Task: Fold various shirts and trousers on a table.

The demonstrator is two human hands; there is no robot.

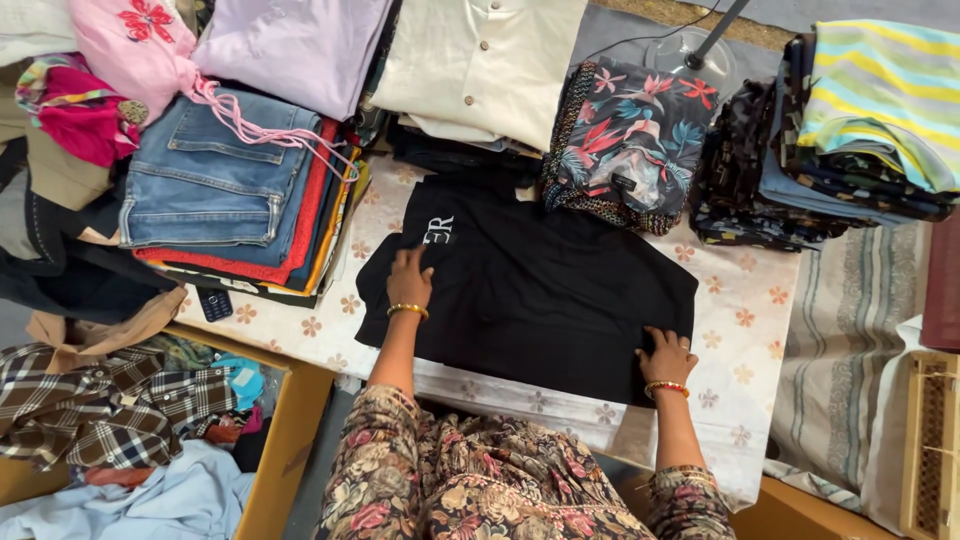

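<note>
A black shirt (540, 290) with white lettering lies flat on a white cloth with a flower print (745, 310). My left hand (409, 277) rests palm down on the shirt's left part, fingers spread, just below the lettering. My right hand (665, 356) presses on the shirt's near right corner with fingers apart. Both wrists wear bangles. Neither hand holds anything.
Stacks of folded clothes ring the shirt: jeans on a red and yellow pile (225, 185), a cream shirt (480, 65), a floral-print garment (630, 135), a striped pile (880, 100). A small phone (214, 303) lies left. A box of plaid clothes (110, 410) sits lower left.
</note>
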